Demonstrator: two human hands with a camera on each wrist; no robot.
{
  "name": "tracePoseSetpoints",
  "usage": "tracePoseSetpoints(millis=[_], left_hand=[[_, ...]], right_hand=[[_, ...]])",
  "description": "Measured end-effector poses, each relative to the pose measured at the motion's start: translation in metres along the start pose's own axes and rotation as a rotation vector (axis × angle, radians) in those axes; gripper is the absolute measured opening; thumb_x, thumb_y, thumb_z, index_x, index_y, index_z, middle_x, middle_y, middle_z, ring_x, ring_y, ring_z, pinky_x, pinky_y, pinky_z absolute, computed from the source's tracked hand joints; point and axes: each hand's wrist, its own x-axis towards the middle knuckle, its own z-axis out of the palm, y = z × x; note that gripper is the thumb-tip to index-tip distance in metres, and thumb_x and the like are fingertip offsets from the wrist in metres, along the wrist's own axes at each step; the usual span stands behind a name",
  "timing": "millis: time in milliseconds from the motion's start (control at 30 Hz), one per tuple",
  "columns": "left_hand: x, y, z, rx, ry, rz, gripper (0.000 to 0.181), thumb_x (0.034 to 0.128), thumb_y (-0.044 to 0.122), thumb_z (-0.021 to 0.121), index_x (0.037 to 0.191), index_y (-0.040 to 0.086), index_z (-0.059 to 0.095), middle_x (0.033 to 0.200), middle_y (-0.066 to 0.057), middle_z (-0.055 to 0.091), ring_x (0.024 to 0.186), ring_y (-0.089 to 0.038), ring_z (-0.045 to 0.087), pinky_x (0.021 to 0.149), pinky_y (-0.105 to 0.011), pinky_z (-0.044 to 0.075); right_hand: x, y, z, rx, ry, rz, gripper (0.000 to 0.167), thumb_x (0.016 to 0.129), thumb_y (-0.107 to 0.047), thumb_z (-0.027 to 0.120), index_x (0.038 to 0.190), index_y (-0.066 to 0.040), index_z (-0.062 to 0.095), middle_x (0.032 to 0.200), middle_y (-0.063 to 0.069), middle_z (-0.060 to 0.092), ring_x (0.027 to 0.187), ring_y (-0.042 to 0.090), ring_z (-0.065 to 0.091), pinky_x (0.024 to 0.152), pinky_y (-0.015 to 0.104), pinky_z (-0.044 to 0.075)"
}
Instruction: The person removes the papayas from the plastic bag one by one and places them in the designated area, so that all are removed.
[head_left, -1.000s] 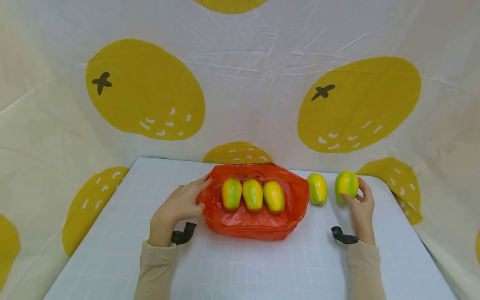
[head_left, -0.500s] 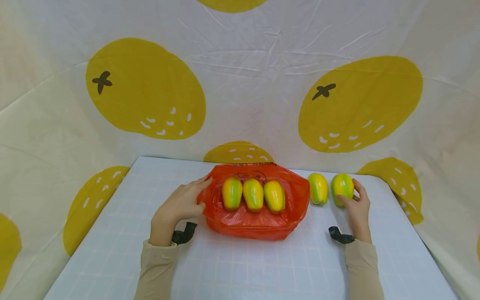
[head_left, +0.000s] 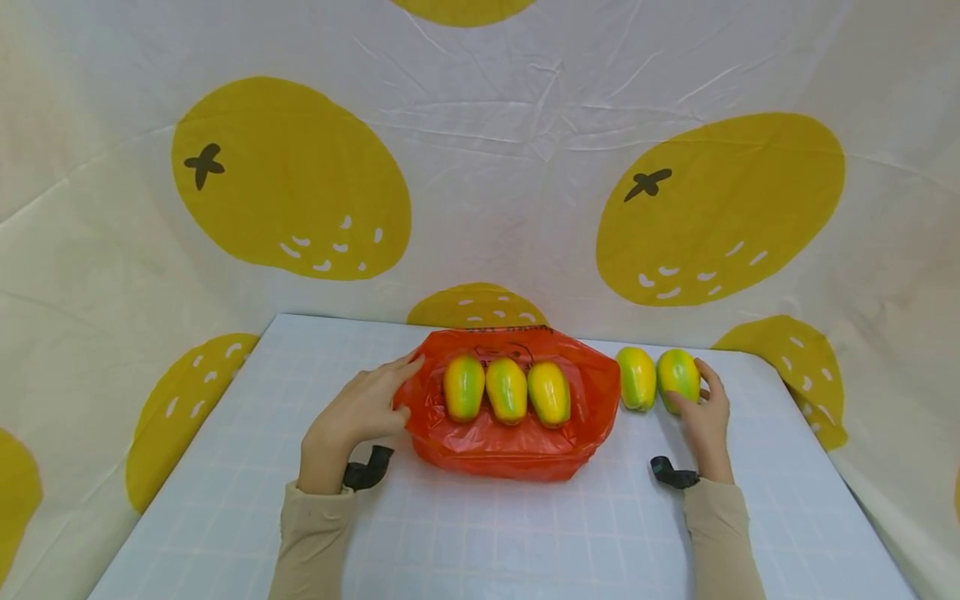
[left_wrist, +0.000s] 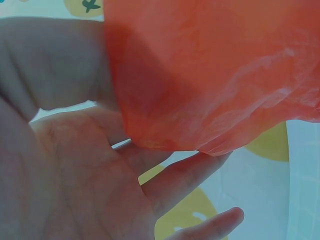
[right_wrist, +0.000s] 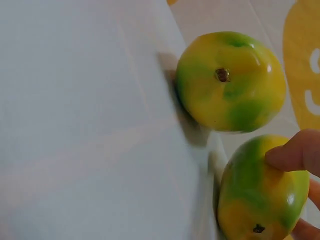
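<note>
My right hand [head_left: 707, 417] grips a yellow-green oblong fruit [head_left: 677, 379], which looks like a papaya, thumb on its near side and fingers round its right side. A matching papaya-like fruit [head_left: 637, 379] stands close to its left. In the right wrist view, the held fruit [right_wrist: 260, 190] appears below the other fruit [right_wrist: 230, 82]. My left hand [head_left: 360, 408] touches the left edge of a red plastic bag [head_left: 495, 454], thumb and forefinger spread apart. Red film [left_wrist: 200, 75] hides some fingertips in the left wrist view. Three similar fruits [head_left: 506, 392] lie in a row on the bag.
A pale checked tabletop [head_left: 480, 542] spreads under everything. Behind it hangs a white cloth [head_left: 495, 208] printed with large yellow fruit shapes. Dark curved pieces [head_left: 367, 468] sit at both wrists.
My right hand has moved left with its papaya-like fruit, bringing it close beside the neighbouring one. My left hand, the bag and the three fruits have stayed in place.
</note>
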Motion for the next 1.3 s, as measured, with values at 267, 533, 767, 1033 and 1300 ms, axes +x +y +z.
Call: tracePoseSetpoints(millis=[267,533,767,1033,1300], left_hand=[[0.0001,0.0001,0.0003,-0.006,-0.002,-0.006,0.072,0.081,0.012,0.058,0.151,0.007,0.041,0.156,-0.012,0.038,0.125,-0.034,0.051,0.102,-0.058,0.042],[0.0005,-0.0014,0.0011,0.007,-0.002,-0.006,0.072,0.0803,0.011,0.058,0.151,0.007,0.042,0.156,-0.012,0.038,0.111,-0.03,0.055,0.092,-0.052,0.049],[0.0013,-0.0016,0.0017,0.009,-0.003,-0.01,0.072,0.0805,0.012,0.058,0.15,0.006,0.042,0.156,-0.013,0.038,0.121,-0.033,0.052,0.1,-0.058,0.044],[0.0011,-0.0006,0.0018,0.006,-0.004,-0.022,0.072,0.081,0.012,0.059,0.151,0.007,0.042,0.156,-0.013,0.038,0.129,-0.036,0.049,0.104,-0.061,0.039],[0.0013,-0.0013,0.002,0.005,-0.001,-0.019,0.072,0.0811,0.012,0.059,0.151,0.007,0.042,0.156,-0.013,0.038,0.127,-0.035,0.05,0.103,-0.061,0.04]], right_hand=[[-0.0003,0.0022,0.0018,-0.008,-0.004,-0.012,0.073,0.094,-0.015,0.063,0.158,-0.023,0.028,0.158,0.008,0.03,0.132,0.032,0.033,0.101,0.047,0.036],[-0.0054,-0.0013,0.0015,-0.013,-0.013,-0.009,0.069,0.096,-0.023,0.061,0.158,-0.022,0.028,0.158,0.01,0.029,0.131,0.033,0.032,0.096,0.043,0.036],[-0.0048,-0.0026,0.0021,-0.004,-0.012,0.017,0.066,0.098,-0.029,0.057,0.158,-0.023,0.029,0.161,0.006,0.025,0.135,0.032,0.03,0.104,0.048,0.036],[-0.0025,-0.0036,0.003,0.009,-0.004,0.013,0.065,0.098,-0.031,0.057,0.157,-0.023,0.03,0.161,0.004,0.026,0.138,0.031,0.029,0.109,0.051,0.034],[-0.0019,-0.0022,0.003,0.007,-0.008,0.014,0.064,0.098,-0.032,0.056,0.157,-0.023,0.031,0.161,0.004,0.026,0.138,0.03,0.028,0.109,0.05,0.035]])
